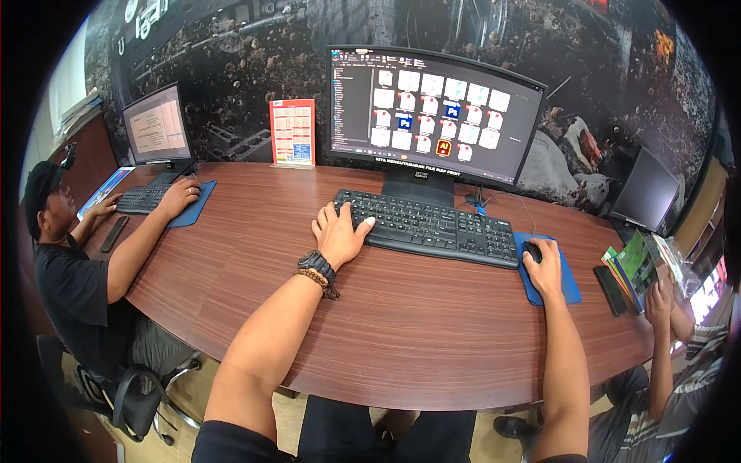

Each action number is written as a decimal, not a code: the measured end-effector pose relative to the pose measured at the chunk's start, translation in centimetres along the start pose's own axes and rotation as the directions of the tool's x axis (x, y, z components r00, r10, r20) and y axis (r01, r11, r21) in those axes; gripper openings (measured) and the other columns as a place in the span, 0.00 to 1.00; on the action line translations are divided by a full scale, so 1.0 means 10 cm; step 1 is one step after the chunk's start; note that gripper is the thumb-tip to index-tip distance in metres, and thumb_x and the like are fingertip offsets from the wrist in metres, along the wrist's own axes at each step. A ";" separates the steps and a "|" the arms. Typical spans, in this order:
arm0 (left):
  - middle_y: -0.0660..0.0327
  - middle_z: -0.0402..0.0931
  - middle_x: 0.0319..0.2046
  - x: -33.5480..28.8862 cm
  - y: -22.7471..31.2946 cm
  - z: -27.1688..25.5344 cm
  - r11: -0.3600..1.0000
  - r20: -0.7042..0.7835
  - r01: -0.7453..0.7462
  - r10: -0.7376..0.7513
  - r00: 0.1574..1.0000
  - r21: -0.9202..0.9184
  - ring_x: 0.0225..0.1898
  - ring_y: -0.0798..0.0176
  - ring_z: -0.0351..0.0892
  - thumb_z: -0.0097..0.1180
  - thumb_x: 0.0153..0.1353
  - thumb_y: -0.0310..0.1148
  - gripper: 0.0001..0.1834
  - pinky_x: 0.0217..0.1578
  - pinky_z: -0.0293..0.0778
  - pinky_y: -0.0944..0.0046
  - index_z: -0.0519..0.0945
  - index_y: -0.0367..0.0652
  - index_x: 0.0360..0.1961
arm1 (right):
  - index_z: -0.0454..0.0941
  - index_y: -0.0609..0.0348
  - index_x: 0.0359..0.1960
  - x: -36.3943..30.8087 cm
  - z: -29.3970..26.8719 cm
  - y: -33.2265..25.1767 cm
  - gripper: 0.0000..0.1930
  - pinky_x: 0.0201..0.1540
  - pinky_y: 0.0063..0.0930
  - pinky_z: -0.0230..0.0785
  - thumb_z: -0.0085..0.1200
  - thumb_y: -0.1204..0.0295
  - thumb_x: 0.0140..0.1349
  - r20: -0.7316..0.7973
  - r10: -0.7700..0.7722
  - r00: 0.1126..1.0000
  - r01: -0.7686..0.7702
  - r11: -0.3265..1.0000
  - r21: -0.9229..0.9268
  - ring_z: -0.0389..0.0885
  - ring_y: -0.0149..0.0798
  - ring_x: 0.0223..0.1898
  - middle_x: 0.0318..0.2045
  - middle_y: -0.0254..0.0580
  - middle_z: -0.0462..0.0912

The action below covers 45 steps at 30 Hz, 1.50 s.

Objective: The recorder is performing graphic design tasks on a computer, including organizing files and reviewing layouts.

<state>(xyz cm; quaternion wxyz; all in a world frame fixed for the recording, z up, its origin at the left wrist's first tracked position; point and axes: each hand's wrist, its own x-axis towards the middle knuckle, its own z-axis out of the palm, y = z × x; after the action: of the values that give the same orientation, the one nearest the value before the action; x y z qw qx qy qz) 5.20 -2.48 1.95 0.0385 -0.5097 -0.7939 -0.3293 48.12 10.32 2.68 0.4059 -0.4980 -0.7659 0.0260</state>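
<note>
Head view, left hand (340, 235): your fingers are spread loosely over the left end of the black keyboard (440, 225), thumb out near its front edge, gripping nothing; which keys they touch, you cannot tell from here.
Right hand (545, 268): your fingers curl over the black mouse (532, 251), holding it on the blue mouse pad (570, 290); any button press is hidden.
Keyboard: it lies on the brown desk (432, 339) in front of the monitor (432, 112), its right end just beside the mouse.
Mouse risk: a leftward sweep could knock the keyboard's end, since so little room separates them.
Key risk: a resting finger could press a key unintended, because your hand lies low across them.
Screen risk: you could click the wrong file; the icons sit in close rows and many look alike.
Wrist risk: your watch (316, 265) and bead bracelet (316, 282) could scrape the desk if your wrist drops.
</note>
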 end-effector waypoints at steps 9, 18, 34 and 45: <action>0.37 0.56 0.67 0.03 -0.03 0.06 0.999 -0.022 -0.045 0.045 0.999 -0.003 0.70 0.37 0.51 0.54 0.65 0.59 0.41 0.68 0.45 0.35 0.67 0.36 0.66 | 0.81 0.56 0.52 0.00 -0.04 -0.02 0.21 0.58 0.44 0.70 0.58 0.66 0.56 -0.031 0.107 0.994 -0.109 0.991 -0.077 0.76 0.55 0.55 0.53 0.49 0.76; 0.37 0.57 0.67 0.01 -0.01 0.02 0.999 -0.014 -0.046 0.046 0.999 0.006 0.70 0.37 0.51 0.54 0.66 0.59 0.41 0.68 0.45 0.37 0.67 0.37 0.67 | 0.82 0.55 0.50 -0.01 -0.08 -0.08 0.20 0.57 0.44 0.71 0.57 0.64 0.56 0.018 0.118 0.993 -0.117 0.991 -0.072 0.77 0.55 0.55 0.53 0.48 0.76; 0.36 0.57 0.67 0.00 -0.04 -0.01 0.999 -0.037 -0.032 0.034 0.999 0.040 0.70 0.36 0.53 0.53 0.66 0.59 0.40 0.68 0.48 0.38 0.67 0.37 0.67 | 0.82 0.54 0.49 0.01 -0.01 -0.09 0.18 0.56 0.43 0.71 0.59 0.65 0.57 0.007 0.054 0.999 -0.053 0.996 -0.068 0.77 0.53 0.54 0.51 0.46 0.77; 0.37 0.55 0.68 0.00 -0.02 0.05 1.000 -0.024 -0.020 0.020 1.000 -0.002 0.71 0.37 0.50 0.53 0.65 0.60 0.42 0.68 0.44 0.35 0.67 0.36 0.67 | 0.82 0.59 0.48 -0.02 -0.05 -0.06 0.17 0.55 0.43 0.71 0.59 0.67 0.57 0.019 -0.027 0.999 0.027 1.000 -0.006 0.77 0.55 0.52 0.49 0.51 0.77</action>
<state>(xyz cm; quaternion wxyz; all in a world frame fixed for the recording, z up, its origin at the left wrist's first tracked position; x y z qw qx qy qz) 5.14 -2.26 1.43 0.0509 -0.5135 -0.7880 -0.3358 48.02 9.67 3.13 0.3975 -0.4885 -0.7764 0.0230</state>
